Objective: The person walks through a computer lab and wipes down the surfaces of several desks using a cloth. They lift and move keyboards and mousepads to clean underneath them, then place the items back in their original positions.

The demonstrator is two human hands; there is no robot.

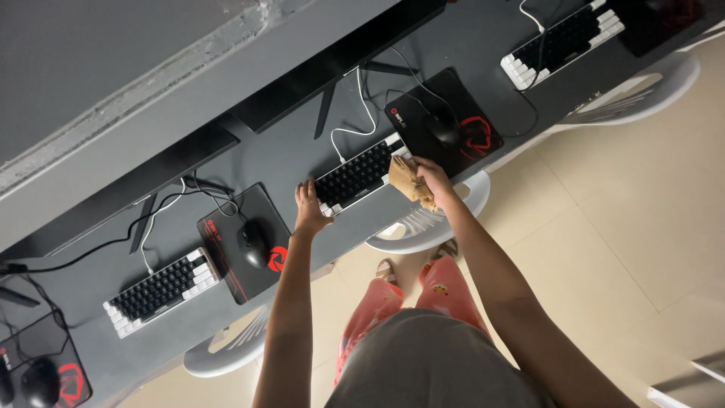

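Tan cloth [405, 178] bunched in right hand [434, 180] at keyboard [360, 175] end — left hand [308, 208] spread, steadying it.

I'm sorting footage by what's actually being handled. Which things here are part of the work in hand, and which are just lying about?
In hand:
- left hand steadying the middle keyboard
- right hand pressing a tan cloth to that keyboard's end

Lying about:
- near keyboard and far keyboard
- black mouse on its mouse pad
- white chair
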